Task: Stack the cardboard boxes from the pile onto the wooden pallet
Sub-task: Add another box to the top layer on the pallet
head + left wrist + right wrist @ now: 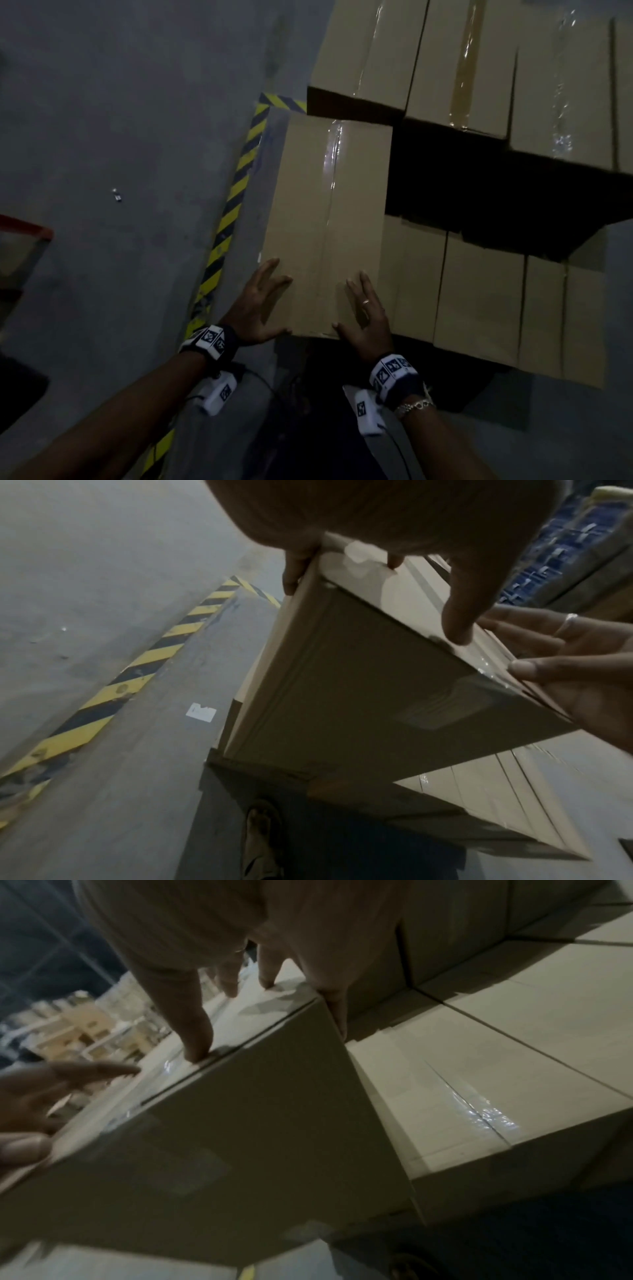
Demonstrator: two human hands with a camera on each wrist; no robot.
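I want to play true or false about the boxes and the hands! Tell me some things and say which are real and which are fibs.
1. Both hands are on the same cardboard box. True: the left hand and the right hand lie on its near end.
2. The right hand wears a ring. True.
3. The stripes on the floor tape are red and white. False: they are yellow and black.
4. The box being touched is open at the top. False: clear tape seals its top seam.
5. It is the only box here. False: more boxes sit beside it and behind it.
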